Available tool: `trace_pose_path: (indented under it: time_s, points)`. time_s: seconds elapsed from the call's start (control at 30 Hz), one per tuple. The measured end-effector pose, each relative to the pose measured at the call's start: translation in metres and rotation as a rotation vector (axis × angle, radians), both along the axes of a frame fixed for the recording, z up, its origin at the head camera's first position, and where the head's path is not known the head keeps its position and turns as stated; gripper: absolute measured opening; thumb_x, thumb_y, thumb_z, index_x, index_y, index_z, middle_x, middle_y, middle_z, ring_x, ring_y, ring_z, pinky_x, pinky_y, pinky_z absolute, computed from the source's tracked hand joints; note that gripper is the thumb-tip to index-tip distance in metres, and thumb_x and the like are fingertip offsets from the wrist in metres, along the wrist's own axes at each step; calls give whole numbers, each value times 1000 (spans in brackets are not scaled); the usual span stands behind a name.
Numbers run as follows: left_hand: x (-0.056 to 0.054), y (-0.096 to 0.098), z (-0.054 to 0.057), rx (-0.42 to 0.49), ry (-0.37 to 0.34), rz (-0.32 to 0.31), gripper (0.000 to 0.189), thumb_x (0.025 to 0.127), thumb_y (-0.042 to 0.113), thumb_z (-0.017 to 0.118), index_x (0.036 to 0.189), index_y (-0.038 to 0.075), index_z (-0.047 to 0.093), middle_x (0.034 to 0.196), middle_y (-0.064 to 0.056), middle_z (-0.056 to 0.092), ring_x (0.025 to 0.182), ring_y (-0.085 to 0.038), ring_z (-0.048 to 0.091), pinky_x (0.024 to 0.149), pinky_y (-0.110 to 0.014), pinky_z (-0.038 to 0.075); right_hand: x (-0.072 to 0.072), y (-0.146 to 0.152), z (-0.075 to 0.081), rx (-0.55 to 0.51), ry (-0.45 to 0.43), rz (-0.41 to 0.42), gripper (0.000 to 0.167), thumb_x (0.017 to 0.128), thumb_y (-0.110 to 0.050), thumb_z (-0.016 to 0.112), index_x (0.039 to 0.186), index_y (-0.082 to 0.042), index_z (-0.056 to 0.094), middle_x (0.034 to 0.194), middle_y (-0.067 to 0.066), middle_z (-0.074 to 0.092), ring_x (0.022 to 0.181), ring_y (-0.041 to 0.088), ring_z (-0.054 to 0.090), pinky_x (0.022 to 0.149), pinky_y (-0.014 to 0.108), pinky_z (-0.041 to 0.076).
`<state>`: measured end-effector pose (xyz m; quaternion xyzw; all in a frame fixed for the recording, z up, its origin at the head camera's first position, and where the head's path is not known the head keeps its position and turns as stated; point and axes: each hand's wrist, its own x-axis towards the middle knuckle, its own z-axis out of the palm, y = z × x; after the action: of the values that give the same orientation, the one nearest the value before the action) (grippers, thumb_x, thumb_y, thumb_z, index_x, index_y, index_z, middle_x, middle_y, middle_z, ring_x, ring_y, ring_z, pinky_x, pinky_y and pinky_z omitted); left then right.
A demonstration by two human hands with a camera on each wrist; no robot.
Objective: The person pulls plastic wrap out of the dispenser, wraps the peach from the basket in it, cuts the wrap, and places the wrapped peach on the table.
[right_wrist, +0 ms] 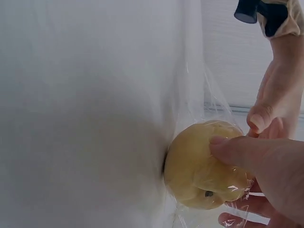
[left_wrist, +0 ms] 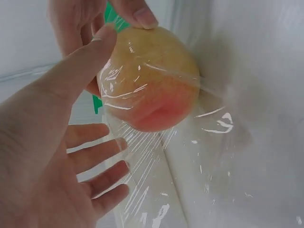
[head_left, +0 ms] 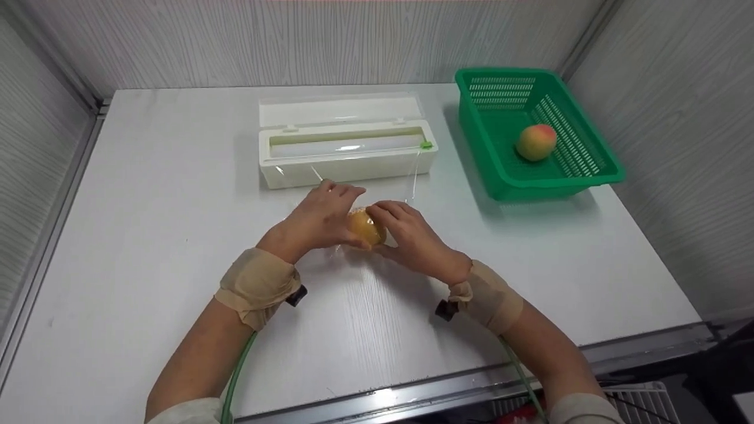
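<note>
A yellow peach with a red blush (head_left: 368, 228) sits on the white table between both hands, partly covered by clear cling film (left_wrist: 209, 147). My right hand (head_left: 415, 238) grips it, thumb on the near side and fingers round the other, as the right wrist view shows. On the opposite side, my left hand (head_left: 321, 218) has its thumb at the peach and its other fingers fairly straight and spread against the film. From the peach the film stretches back to a white cling film dispenser (head_left: 353, 172), whose lid stands raised. Some of the film's edges cannot be made out.
At the back right stands a green plastic basket (head_left: 500, 187) with another peach (head_left: 536, 142) inside. A green slider (head_left: 426, 145) sits at the right end of the dispenser. Pale walls (head_left: 294, 44) border the table, and a metal edge (head_left: 389, 399) runs along its front.
</note>
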<state>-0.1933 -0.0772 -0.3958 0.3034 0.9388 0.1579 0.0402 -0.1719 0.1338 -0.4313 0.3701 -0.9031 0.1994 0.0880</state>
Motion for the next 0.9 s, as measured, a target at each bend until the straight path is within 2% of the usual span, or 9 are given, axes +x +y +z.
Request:
trace_pose_path:
  time_s: [0.07,0.13,0.23,0.33,0.43,0.6,0.7,0.9]
  points:
    - [6,5,-3,-20,156,-23,96,65,54,87,137,5,49,132,-15,58,120,-36,51,105,-46,45,-3,1,2,-5,-47,1,63,82,-20,82,136,-4,54,133,12,57,127,29,52,109,45,43]
    - [12,11,-7,-35,281,-34,91,63,52,88,131,4,51,122,-14,60,112,-33,55,98,-44,50,-8,1,4,-11,-87,13,63,83,-20,81,137,-3,53,134,12,56,127,29,52,109,44,43]
    - [20,18,-14,-42,394,-23,82,67,46,88,127,5,50,112,-13,60,104,-30,58,91,-42,53,-14,3,6,-40,-144,33,61,85,-20,79,137,-2,52,134,13,56,127,30,52,109,43,43]
    - [23,22,-21,-55,481,4,75,72,42,87,125,5,49,110,-12,62,103,-28,61,89,-41,53,-21,5,5,-88,-215,47,60,86,-20,78,137,-2,52,134,13,56,127,28,52,110,40,43]
    - [23,24,-26,-82,541,30,70,75,40,85,124,6,49,109,-11,64,103,-28,63,89,-40,53,-27,7,4,-118,-290,45,60,87,-20,77,139,-3,52,134,12,56,128,26,52,111,38,42]
    - [22,27,-30,-111,553,53,68,75,39,85,124,7,49,111,-10,65,105,-27,63,91,-40,50,-35,9,4,-120,-382,18,59,87,-22,76,139,-5,52,137,10,57,131,25,51,113,40,40]
    - [20,29,-32,-107,576,67,64,76,39,84,121,6,52,113,-10,66,106,-27,63,91,-40,50,-41,12,6,-109,-429,-8,59,88,-24,75,141,-8,52,139,9,56,132,24,50,113,41,39]
    - [16,31,-39,-73,670,104,53,76,31,82,115,6,56,114,-12,61,107,-28,59,89,-41,51,-54,15,9,-87,-534,-30,56,93,-27,69,144,-12,51,140,8,56,127,27,52,110,46,42]
